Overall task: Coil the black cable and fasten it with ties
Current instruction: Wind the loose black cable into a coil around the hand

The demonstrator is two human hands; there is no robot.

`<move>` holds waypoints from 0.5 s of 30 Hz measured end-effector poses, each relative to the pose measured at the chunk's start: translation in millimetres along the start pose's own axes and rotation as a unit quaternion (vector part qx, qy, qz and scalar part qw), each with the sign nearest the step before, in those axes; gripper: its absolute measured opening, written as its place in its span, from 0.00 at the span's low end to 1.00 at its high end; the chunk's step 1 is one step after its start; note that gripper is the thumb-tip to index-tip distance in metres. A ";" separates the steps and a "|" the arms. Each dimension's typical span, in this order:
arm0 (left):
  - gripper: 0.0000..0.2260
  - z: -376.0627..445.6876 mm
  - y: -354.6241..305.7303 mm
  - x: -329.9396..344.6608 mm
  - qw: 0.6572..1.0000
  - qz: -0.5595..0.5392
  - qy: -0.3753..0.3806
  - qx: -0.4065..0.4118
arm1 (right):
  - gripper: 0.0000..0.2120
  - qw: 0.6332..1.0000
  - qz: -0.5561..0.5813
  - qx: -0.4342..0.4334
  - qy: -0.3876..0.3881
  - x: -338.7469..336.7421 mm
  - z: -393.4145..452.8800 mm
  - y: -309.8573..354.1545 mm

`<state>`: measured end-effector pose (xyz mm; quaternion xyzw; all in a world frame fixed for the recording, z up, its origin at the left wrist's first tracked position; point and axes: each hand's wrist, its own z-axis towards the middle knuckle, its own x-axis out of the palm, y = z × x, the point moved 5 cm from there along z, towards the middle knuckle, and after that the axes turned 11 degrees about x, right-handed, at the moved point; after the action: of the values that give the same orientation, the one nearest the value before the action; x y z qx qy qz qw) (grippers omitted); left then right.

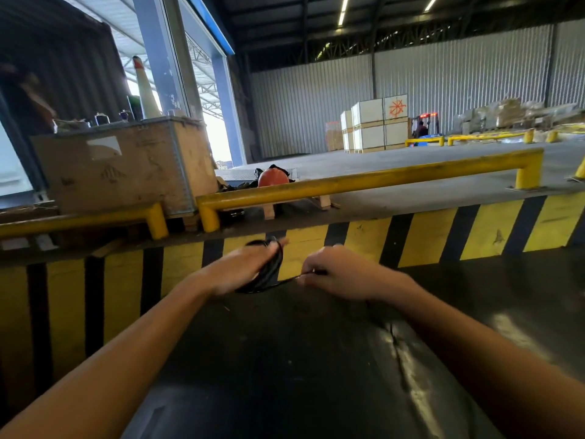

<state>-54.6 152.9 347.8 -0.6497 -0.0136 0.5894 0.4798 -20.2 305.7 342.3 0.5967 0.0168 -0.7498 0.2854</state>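
Observation:
A small coil of black cable (269, 272) rests in my left hand (242, 269), whose fingers are closed around the loops. From the coil's lower end a thin black strand runs right into my right hand (335, 274), which pinches it between fingertips. Whether that strand is the cable's end or a tie I cannot tell. Both hands hover over a dark, glossy floor just in front of a yellow-and-black striped dock wall (424, 236). More black cable (394, 340) trails across the dark surface below my right forearm.
A yellow guard rail (373, 179) runs along the top of the striped wall. Behind it stand a wooden crate (126, 166) at left and an orange helmet (273, 179). Stacked crates (376, 125) and a forklift (425, 125) stand far back.

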 end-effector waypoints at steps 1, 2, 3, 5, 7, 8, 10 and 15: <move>0.20 -1.1 3.2 5.3 0.995 0.083 0.046 -0.020 | 0.09 1.000 -0.015 -0.001 -0.014 -9.4 1.4 -1.1; 0.20 -4.1 8.0 10.8 0.989 0.111 0.084 -0.048 | 0.09 0.999 -0.023 0.000 -0.025 -18.3 2.2 -2.4; 0.20 -8.7 12.0 15.9 0.985 0.106 0.112 -0.078 | 0.09 0.999 -0.025 0.001 -0.034 -27.1 2.3 -4.1; 0.21 -16.1 17.8 22.9 0.982 0.062 0.138 -0.114 | 0.11 0.998 -0.019 0.003 -0.057 -40.1 2.1 -11.7; 0.19 -21.3 20.1 35.6 0.974 -0.048 0.186 -0.120 | 0.14 0.997 -0.009 0.006 -0.080 -43.7 2.7 -22.5; 0.17 -25.0 16.6 43.4 0.962 -0.116 0.221 -0.111 | 0.15 0.996 -0.001 0.013 -0.089 -42.0 3.9 -29.1; 0.17 -32.4 5.6 54.1 0.927 -0.249 0.267 -0.090 | 0.18 0.995 0.002 0.029 -0.100 -33.4 4.7 -38.6; 0.21 -25.5 -28.6 31.7 0.789 -0.579 0.199 0.050 | 0.16 0.988 0.116 0.062 -0.082 10.3 -5.0 -39.6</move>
<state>-9.3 171.3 338.3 -0.5983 -0.2616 0.0584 0.7551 -34.8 336.4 319.0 0.5473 -0.1228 -0.7577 0.3336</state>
